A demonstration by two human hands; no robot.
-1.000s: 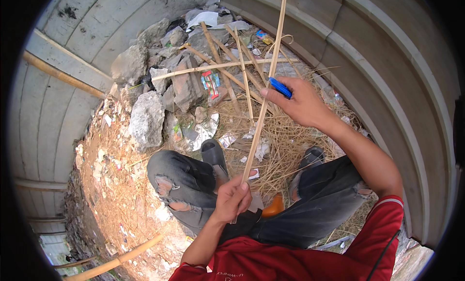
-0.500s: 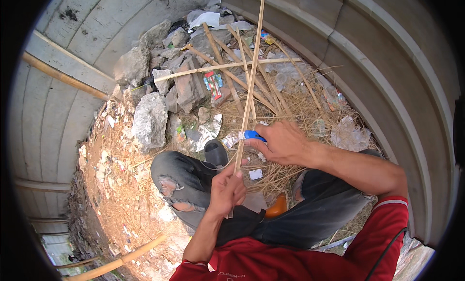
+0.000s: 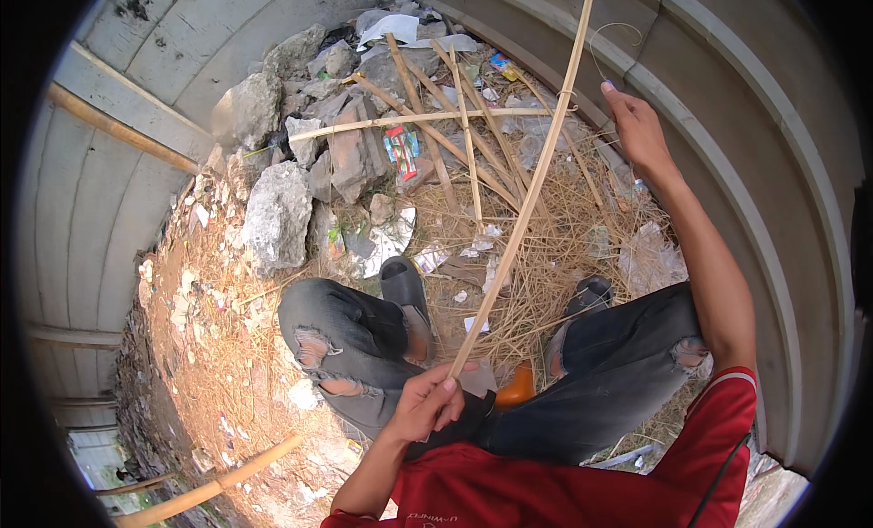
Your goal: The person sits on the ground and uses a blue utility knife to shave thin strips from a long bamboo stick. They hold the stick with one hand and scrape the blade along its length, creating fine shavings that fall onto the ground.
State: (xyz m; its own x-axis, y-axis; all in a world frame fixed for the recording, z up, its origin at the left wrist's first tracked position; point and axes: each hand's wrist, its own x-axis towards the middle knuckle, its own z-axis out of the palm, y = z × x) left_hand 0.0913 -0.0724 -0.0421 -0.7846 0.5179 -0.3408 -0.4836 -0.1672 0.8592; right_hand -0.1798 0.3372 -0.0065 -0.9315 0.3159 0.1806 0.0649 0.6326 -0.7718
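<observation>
My left hand (image 3: 426,405) is closed round the lower end of a long, pale bamboo strip (image 3: 520,226). The strip slants up and to the right, past the top edge of the view. Out at the upper right, my right hand (image 3: 635,128) is closed on a blue-handled utility knife (image 3: 607,81); fingers hide most of it, and only a small bit shows by the thumb. A thin curled shaving (image 3: 596,44) loops above that hand, near the strip's upper part.
Several bamboo pieces (image 3: 468,137) lie crossed ahead on dry straw. Grey rocks (image 3: 278,217) are piled at the left. Corrugated metal sheeting (image 3: 773,210) curves along the right. An orange object (image 3: 516,387) lies between my legs, and a bamboo pole (image 3: 214,492) crosses the lower left.
My right hand has swept up and to the right along the strip with the utility knife. The strip's upper end has tilted to the right. My left hand keeps its hold.
</observation>
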